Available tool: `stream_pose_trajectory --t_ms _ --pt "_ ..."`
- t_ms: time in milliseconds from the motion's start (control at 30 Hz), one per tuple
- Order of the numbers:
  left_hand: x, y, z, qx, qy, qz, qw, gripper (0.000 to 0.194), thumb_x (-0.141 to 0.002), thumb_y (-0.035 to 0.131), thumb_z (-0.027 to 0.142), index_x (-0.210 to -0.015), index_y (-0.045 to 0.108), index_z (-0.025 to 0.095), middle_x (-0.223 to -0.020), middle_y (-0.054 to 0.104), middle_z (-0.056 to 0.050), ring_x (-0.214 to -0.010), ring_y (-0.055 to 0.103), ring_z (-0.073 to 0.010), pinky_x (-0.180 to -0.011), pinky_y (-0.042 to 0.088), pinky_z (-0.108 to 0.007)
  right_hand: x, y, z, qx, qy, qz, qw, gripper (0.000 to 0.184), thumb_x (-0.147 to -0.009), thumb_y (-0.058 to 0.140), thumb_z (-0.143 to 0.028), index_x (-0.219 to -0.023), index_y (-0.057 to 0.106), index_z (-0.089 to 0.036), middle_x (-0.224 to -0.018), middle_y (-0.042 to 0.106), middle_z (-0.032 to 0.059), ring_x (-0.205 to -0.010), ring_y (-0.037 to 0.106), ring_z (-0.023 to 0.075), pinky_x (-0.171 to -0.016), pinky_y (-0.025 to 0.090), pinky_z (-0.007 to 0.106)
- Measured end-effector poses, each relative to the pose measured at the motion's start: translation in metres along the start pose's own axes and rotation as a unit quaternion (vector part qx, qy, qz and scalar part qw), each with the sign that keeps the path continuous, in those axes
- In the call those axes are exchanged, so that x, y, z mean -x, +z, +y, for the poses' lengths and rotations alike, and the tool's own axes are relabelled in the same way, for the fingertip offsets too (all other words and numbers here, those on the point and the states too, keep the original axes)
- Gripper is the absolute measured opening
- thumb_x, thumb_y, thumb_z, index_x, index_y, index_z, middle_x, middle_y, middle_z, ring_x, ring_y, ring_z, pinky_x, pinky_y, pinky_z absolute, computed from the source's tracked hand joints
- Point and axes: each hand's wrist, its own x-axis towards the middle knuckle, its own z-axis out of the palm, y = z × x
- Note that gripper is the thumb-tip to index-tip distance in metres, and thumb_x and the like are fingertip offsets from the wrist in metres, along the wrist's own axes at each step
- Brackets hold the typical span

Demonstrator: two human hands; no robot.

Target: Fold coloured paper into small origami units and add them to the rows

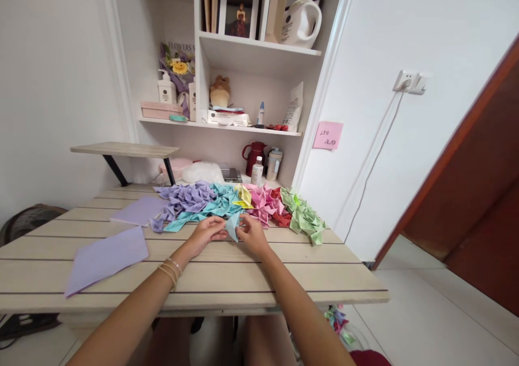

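My left hand (207,232) and my right hand (252,234) meet over the wooden table (211,279), both pinching a small light-blue folded paper piece (233,226). Thin bracelets circle my left wrist. Just behind my hands lies a row of folded paper pieces in colour groups: purple (184,197), teal (217,204), yellow (244,197), pink (263,204), red (280,214) and green (304,217).
Two flat lilac paper sheets (106,258) lie on the table's left side. Behind stand shelves (243,128) with bottles, a red jug (254,158) and a kettle (302,22). A pink note (327,135) sticks to the right wall. More folded pieces lie on the floor (336,320).
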Motion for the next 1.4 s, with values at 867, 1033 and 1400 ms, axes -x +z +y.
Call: stream_pose_trajectory --t_ms 867,1033,1400 --pt "-0.005 -0.002 -0.001 -0.103 0.106 0.039 0.988 0.023 -0.062 0.068 0.028 -0.080 0.064 0.014 -0.075 0.065 -0.004 -0.066 0.060 -0.0160 -0.060 0.049 -0.026 -0.004 -0.007 0.006 -0.025 0.036 0.005 0.999 0.026 -0.062 0.069 -0.035 -0.079 0.071 -0.016 -0.063 0.068 0.0040 -0.054 0.061 0.0171 -0.055 0.049 0.029" --pt "-0.005 -0.002 0.000 -0.118 0.105 0.049 0.986 0.024 -0.059 0.072 0.029 -0.076 0.065 0.014 -0.070 0.066 -0.003 -0.063 0.060 -0.0159 -0.058 0.048 -0.025 -0.002 -0.006 0.002 -0.054 0.045 -0.007 0.997 0.032 -0.055 0.073 -0.039 -0.077 0.070 -0.016 -0.065 0.068 0.0042 -0.060 0.063 0.0193 -0.057 0.051 0.030" --pt "-0.001 0.001 -0.002 -0.122 0.104 -0.001 0.987 0.035 -0.064 0.070 0.030 -0.094 0.060 0.017 -0.067 0.065 -0.001 -0.062 0.061 -0.0152 -0.057 0.047 -0.025 -0.004 -0.004 0.004 -0.116 0.059 0.030 0.991 0.034 -0.059 0.072 -0.042 -0.078 0.062 -0.016 -0.056 0.062 -0.0006 -0.052 0.057 0.0138 -0.051 0.049 0.026"
